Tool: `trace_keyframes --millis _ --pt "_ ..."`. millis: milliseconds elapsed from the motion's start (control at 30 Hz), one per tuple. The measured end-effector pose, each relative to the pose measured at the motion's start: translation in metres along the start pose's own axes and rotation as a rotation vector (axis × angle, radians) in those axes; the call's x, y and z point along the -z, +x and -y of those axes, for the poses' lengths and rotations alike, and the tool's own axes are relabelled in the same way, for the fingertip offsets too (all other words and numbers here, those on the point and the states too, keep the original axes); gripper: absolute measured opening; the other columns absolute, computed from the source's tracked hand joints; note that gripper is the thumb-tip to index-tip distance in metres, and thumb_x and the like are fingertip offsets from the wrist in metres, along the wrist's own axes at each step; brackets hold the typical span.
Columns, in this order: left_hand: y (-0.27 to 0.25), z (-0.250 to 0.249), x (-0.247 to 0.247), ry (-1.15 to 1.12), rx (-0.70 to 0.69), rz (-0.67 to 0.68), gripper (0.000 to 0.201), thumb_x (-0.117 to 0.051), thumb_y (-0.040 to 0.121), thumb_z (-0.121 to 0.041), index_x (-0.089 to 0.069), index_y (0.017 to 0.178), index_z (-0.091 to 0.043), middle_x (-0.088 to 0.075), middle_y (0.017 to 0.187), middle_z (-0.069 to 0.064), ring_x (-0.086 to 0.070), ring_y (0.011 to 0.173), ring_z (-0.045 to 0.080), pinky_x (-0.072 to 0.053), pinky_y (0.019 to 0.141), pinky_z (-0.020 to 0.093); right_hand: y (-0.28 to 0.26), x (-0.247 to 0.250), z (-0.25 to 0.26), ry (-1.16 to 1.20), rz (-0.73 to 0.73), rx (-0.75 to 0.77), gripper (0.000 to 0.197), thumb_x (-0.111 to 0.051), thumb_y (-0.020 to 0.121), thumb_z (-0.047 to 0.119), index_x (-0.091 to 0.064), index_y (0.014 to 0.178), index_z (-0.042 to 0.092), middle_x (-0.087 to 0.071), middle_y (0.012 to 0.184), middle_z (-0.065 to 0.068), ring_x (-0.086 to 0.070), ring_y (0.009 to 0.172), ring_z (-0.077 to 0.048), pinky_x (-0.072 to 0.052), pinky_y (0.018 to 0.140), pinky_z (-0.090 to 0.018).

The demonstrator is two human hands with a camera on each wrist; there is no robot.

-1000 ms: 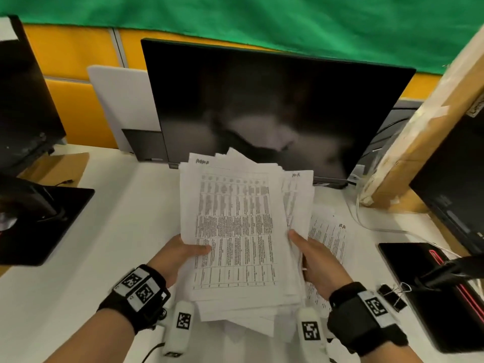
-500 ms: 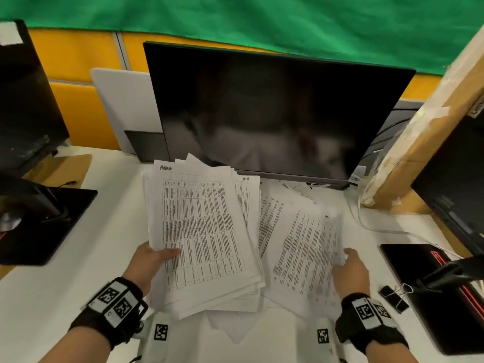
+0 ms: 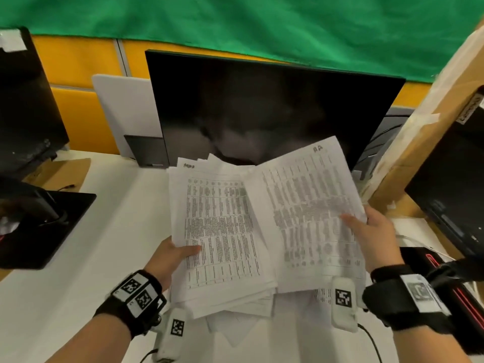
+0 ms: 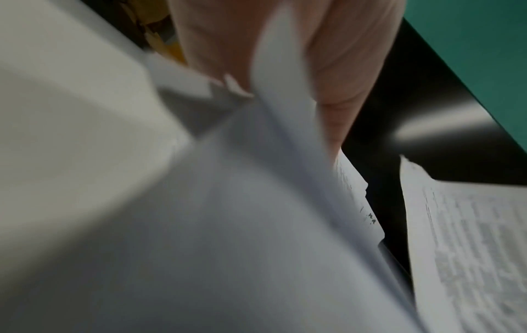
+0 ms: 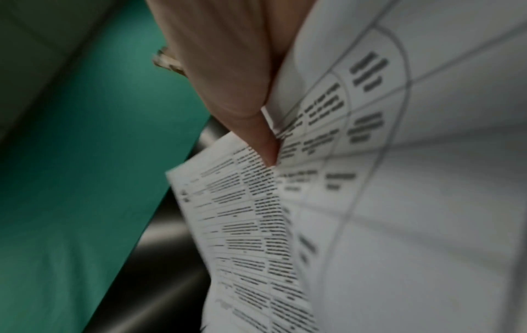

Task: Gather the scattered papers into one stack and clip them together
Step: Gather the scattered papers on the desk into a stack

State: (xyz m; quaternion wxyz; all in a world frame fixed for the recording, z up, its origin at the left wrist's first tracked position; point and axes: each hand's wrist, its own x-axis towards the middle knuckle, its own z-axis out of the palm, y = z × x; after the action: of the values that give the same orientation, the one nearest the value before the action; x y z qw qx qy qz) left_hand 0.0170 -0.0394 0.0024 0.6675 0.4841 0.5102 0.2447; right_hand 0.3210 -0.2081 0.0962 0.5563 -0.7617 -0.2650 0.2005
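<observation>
On the far left of a white desk (image 3: 78, 258) stands a black monitor base (image 3: 47, 226) with a piece of brown cardboard (image 3: 62, 174) behind it. Further in, a white flat panel (image 3: 123, 111) leans against a yellow partition wall (image 3: 78, 74), and a wide black computer monitor (image 3: 262, 108) with a dark screen fills the middle, under a green cloth (image 3: 235, 24).

The person's left hand (image 3: 167, 260), with a black wrist strap carrying square printed markers, holds a thick uneven stack of white printed papers (image 3: 220, 231) lifted off the desk in front of the monitor. The thumb lies on the top sheet and the fingers curl beneath, pinching the stack's left edge; the left wrist view shows the sheets blurred against the palm.

Just right of it, overlapping the stack's right edge, a smaller bundle of white printed sheets (image 3: 309, 205) tilts to the right. The right hand (image 3: 374, 237) pinches this bundle at its right edge, thumb on the printed face and fingers behind, as the right wrist view shows close up. A few loose white sheets (image 3: 235, 328) lie on the desk beneath.

At the far right leans a tall brown cardboard box (image 3: 429, 121), beside a second black monitor (image 3: 453, 184)
</observation>
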Motion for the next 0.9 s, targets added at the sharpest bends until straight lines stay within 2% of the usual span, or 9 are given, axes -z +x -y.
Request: trace_keyframes --millis 167,267,333,433,500,600,700,800,900 --pt "-0.006 -0.007 0.002 0.071 -0.046 0.016 0.039 -0.070 0.080 -0.006 -0.059 0.117 -0.007 -0.071 0.110 0.009 -0.066 0.102 0.025 -0.045 0.102 0.047 -0.002 0.021 0.017 0.080 -0.086 0.028 0.025 -0.054 0.093 0.019 -0.060 0.117 0.020 -0.066 0.096 0.005 -0.063 0.088 -0.013 -0.042 0.061 -0.024" --pt "-0.015 -0.015 -0.006 0.023 -0.071 0.046 0.018 -0.063 0.086 -0.007 -0.058 0.100 -0.016 -0.067 0.094 -0.006 -0.061 0.089 0.010 -0.041 0.095 0.028 0.000 0.005 0.011 0.089 -0.020 0.031 0.022 -0.055 0.092 0.013 -0.061 0.113 0.018 -0.065 0.089 0.010 -0.059 0.078 -0.005 -0.041 0.060 -0.020" --pt "-0.018 -0.019 -0.015 -0.049 -0.073 0.050 0.017 -0.060 0.090 -0.016 -0.058 0.107 -0.016 -0.063 0.100 -0.007 -0.056 0.094 0.009 -0.030 0.096 0.026 -0.002 -0.017 -0.006 0.091 0.050 -0.016 0.020 -0.057 0.091 0.014 -0.062 0.111 0.013 -0.069 0.097 -0.001 -0.062 0.080 -0.010 -0.044 0.061 -0.022" --pt "-0.014 -0.022 -0.022 -0.155 -0.040 0.065 0.032 -0.053 0.093 -0.033 -0.056 0.122 -0.019 -0.062 0.117 -0.006 -0.055 0.113 0.013 -0.031 0.104 0.027 -0.011 -0.050 -0.035 0.114 0.181 -0.136 0.027 -0.065 0.086 0.021 -0.060 0.110 0.010 -0.070 0.107 -0.009 -0.067 0.085 -0.019 -0.048 0.064 -0.027" --pt "-0.012 -0.024 -0.023 -0.165 -0.057 0.117 0.042 -0.054 0.089 -0.045 -0.058 0.123 -0.020 -0.066 0.122 0.000 -0.060 0.115 0.018 -0.039 0.107 0.037 -0.015 -0.066 -0.045 0.248 0.347 -0.278 0.036 -0.069 0.082 0.018 -0.059 0.116 0.011 -0.072 0.109 -0.010 -0.070 0.095 -0.026 -0.055 0.078 -0.039" --pt "-0.011 -0.029 -0.022 -0.097 -0.121 0.237 0.079 -0.079 0.057 -0.057 -0.061 0.122 -0.016 -0.070 0.119 0.006 -0.066 0.110 0.024 -0.048 0.099 0.044 -0.015 -0.073 -0.043 0.425 0.516 -0.362 0.044 -0.070 0.077 0.007 -0.060 0.120 0.009 -0.070 0.116 -0.014 -0.067 0.105 -0.031 -0.052 0.091 -0.049" --pt "-0.008 -0.041 -0.014 -0.019 -0.245 0.257 0.091 -0.092 0.036 -0.045 -0.065 0.116 -0.010 -0.072 0.113 0.008 -0.069 0.105 0.025 -0.055 0.089 0.040 -0.009 -0.072 -0.031 0.401 0.544 -0.226 0.051 -0.071 0.072 0.003 -0.059 0.121 0.010 -0.069 0.117 -0.012 -0.067 0.107 -0.028 -0.055 0.087 -0.043" --pt "-0.006 -0.058 -0.007 0.013 -0.371 0.233 0.077 -0.090 0.049 -0.034 -0.064 0.118 -0.011 -0.072 0.114 0.005 -0.068 0.107 0.022 -0.056 0.089 0.037 -0.005 -0.068 -0.012 0.364 0.533 -0.081 0.055 -0.074 0.067 0.006 -0.061 0.120 0.013 -0.071 0.116 -0.005 -0.066 0.109 -0.022 -0.052 0.094 -0.041" --pt "-0.005 -0.075 -0.007 -0.014 -0.477 0.225 0.065 -0.087 0.059 -0.019 -0.063 0.120 -0.015 -0.071 0.115 0.003 -0.068 0.107 0.017 -0.055 0.090 0.033 0.001 -0.063 0.006 0.374 0.484 0.029 0.058 -0.077 0.061 0.011 -0.060 0.117 0.017 -0.073 0.110 0.004 -0.067 0.108 -0.016 -0.055 0.088 -0.034"
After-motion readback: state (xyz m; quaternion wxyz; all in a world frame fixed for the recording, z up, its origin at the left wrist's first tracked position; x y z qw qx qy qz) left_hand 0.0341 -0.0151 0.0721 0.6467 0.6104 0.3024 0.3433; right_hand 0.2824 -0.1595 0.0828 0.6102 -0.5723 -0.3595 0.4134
